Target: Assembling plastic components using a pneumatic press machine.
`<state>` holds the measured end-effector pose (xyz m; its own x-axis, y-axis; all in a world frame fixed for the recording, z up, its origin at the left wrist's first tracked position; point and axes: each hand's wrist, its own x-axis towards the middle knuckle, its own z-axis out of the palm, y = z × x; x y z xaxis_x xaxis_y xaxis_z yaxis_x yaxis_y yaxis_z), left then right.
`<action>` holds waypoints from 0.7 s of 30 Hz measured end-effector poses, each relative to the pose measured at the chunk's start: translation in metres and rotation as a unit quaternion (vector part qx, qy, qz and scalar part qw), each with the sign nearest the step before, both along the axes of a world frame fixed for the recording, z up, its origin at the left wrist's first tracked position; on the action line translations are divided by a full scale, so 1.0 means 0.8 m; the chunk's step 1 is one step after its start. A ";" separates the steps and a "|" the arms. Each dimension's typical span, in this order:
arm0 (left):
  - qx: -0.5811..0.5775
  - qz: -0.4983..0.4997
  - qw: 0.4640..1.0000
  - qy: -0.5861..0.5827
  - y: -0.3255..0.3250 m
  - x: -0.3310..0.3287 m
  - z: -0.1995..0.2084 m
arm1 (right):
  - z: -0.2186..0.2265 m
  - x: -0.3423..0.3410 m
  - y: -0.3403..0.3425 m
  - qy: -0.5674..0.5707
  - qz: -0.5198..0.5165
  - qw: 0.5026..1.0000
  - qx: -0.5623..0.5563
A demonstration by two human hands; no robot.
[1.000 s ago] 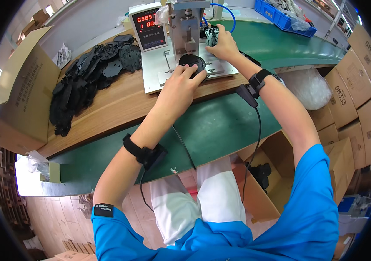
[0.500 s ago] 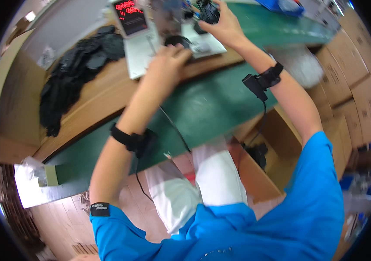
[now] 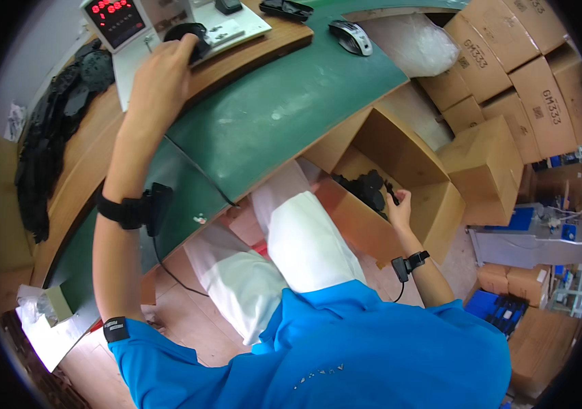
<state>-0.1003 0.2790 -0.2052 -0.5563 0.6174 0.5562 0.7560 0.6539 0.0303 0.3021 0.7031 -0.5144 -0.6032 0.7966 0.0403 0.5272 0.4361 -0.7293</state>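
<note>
black moulded plastic parts (image 3: 367, 188), dark and rounded, lie heaped in an open brown cardboard carton (image 3: 434, 204) on the floor beside the person's right knee, low and within arm's reach of the seat. right hand (image 3: 398, 206) is lowered into the carton, fingers curled around one part at the edge of the heap. left hand (image 3: 161, 71) rests up on the bench with fingers closed over a round black plastic piece (image 3: 188, 33) sitting on the white base plate (image 3: 168, 48) of a small bench fixture, holding it in place beside a red digit display (image 3: 115, 13). loose stack of flat black parts (image 3: 52, 129) lies on the wooden shelf to the left, and a dark computer mouse (image 3: 349, 35) sits on the green bench mat (image 3: 284, 109).
</note>
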 end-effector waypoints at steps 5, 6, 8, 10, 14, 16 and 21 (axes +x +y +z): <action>-0.010 0.021 1.000 0.002 0.018 0.009 -0.004 | -0.082 -0.026 0.026 -0.087 0.079 0.993 -0.005; -0.010 0.018 1.000 0.013 0.020 0.010 -0.004 | -0.090 -0.035 0.029 -0.134 0.094 0.985 -0.048; -0.013 0.012 0.999 0.031 0.020 0.013 -0.001 | -0.103 -0.051 0.021 -0.148 0.117 0.981 -0.048; -0.025 0.024 0.999 0.037 0.020 0.015 0.002 | -0.106 -0.071 0.020 -0.192 0.114 0.971 -0.091; -0.034 0.035 0.998 0.030 0.016 0.011 0.004 | -0.115 -0.083 0.012 -0.263 0.165 0.945 -0.100; -0.009 0.008 0.999 0.038 0.018 0.010 0.005 | -0.120 -0.071 0.012 -0.273 0.204 0.931 -0.130; -0.049 0.031 0.997 0.051 0.018 0.012 0.008 | -0.114 -0.063 -0.012 -0.293 0.184 0.933 -0.096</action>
